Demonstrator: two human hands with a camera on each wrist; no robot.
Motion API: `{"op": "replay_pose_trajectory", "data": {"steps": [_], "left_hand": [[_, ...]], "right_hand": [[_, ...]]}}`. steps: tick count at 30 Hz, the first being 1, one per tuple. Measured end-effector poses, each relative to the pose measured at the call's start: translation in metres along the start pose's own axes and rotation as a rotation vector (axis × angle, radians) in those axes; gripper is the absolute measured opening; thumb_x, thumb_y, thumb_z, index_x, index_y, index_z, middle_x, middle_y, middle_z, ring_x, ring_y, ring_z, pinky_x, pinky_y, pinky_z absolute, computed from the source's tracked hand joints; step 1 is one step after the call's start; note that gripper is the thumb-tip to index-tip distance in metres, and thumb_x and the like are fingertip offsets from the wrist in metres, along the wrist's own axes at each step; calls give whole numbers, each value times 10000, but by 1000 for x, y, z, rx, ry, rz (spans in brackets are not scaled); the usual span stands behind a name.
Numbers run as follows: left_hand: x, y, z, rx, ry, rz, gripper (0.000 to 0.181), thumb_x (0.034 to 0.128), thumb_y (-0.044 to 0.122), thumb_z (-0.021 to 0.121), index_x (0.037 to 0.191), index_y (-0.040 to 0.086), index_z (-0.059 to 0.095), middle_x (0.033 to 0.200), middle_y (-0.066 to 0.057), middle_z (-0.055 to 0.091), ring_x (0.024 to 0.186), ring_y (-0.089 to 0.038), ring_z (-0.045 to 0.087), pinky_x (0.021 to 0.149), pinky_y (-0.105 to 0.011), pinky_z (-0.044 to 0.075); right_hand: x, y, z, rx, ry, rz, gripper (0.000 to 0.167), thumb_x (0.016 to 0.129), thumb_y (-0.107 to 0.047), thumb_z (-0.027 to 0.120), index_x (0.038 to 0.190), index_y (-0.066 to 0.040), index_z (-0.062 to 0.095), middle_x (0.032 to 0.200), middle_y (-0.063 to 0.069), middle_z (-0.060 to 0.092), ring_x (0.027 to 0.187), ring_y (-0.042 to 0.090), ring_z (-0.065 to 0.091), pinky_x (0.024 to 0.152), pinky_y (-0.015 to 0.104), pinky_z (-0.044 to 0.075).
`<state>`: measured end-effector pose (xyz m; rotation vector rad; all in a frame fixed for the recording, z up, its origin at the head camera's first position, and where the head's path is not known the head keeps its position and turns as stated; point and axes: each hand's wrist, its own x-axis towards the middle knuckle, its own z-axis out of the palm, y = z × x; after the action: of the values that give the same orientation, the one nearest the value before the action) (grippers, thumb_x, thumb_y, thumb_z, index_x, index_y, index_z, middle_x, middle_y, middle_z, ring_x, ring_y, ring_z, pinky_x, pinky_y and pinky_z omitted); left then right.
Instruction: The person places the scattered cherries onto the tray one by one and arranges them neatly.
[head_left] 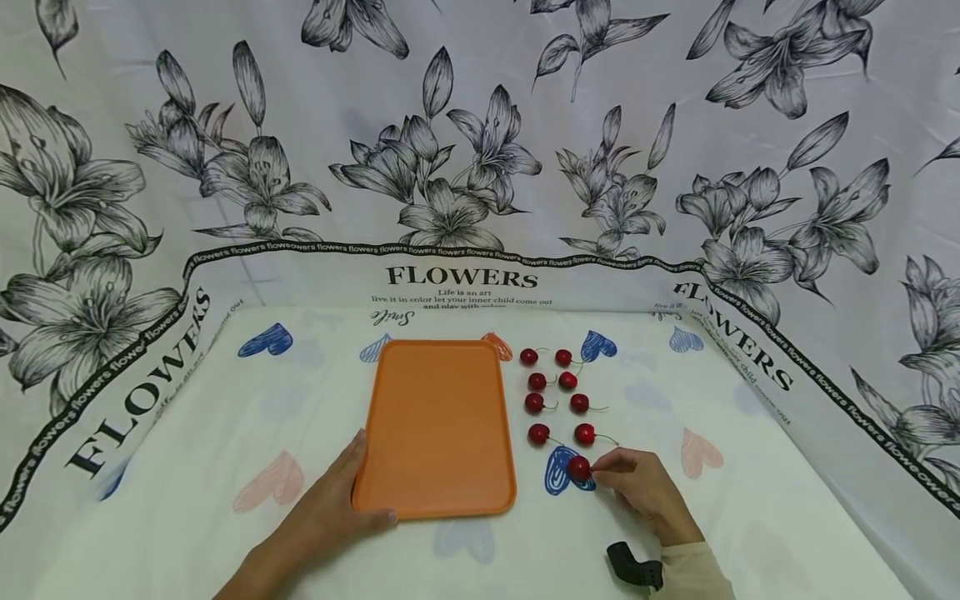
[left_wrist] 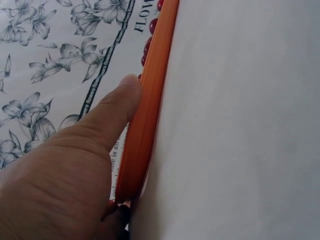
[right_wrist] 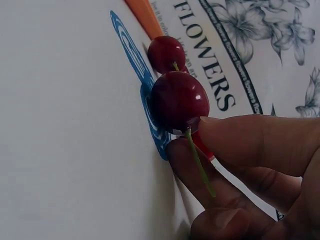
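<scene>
An orange rectangular tray [head_left: 438, 429] lies flat on the heart-patterned cloth. My left hand [head_left: 337, 496] holds its near left corner, thumb along the front edge and fingers along the left side. In the left wrist view the thumb [left_wrist: 117, 107] lies against the tray's rim [left_wrist: 145, 130]. To the right of the tray, my right hand [head_left: 648, 487] pinches the nearest cherry [head_left: 579, 468] by its stem side, over a blue heart print. Its green stem [right_wrist: 200, 165] shows among the fingers in the right wrist view. Several more red cherries [head_left: 537, 434] lie in two columns beyond it.
A black curved strap-like piece [head_left: 633, 567] sits at the right wrist by the sleeve. The white cloth [head_left: 315, 392] carries printed hearts. Behind and at the sides hangs a flower-printed curtain [head_left: 465, 225] with a black lettered band.
</scene>
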<state>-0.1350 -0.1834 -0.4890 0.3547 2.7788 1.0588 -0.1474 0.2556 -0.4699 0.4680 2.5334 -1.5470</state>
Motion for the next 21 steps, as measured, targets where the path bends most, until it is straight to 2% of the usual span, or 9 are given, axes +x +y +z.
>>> {"op": "replay_pose_trajectory", "data": {"steps": [5,14,17,21], "left_hand": [[-1,-1,1,3,22,40,1230,692,705,705,1535,9,140,1593,-109,124,1422,-329,170,1073,-552,263],[1,3,3,8,1,-9,1247,673,733,695,1551,61,118,1600,-73,111,1427,-310,170,1079,-543,259],[-1,3,3,10,2,-10,1245,672,729,698,1549,58,123,1600,-66,110,1429,-300,165,1084,-533,255],[-4,3,1,8,14,-4,1236,680,712,709,1543,39,134,1598,-74,117,1431,-293,159,1092,-523,245]], "right_hand": [[0,0,0,-43,9,-8,70,804,-66,755,871,-74,736,825,44,627,746,218,479,575,293,391],[-1,-5,-9,6,25,32,115,816,-122,757,918,-69,753,905,55,612,783,222,478,602,304,392],[-2,-12,-13,41,21,37,140,831,-137,749,945,-55,745,922,62,652,790,234,484,587,304,392],[-2,-26,-19,85,15,26,181,860,-169,733,991,-44,729,975,62,690,882,266,496,639,301,426]]}}
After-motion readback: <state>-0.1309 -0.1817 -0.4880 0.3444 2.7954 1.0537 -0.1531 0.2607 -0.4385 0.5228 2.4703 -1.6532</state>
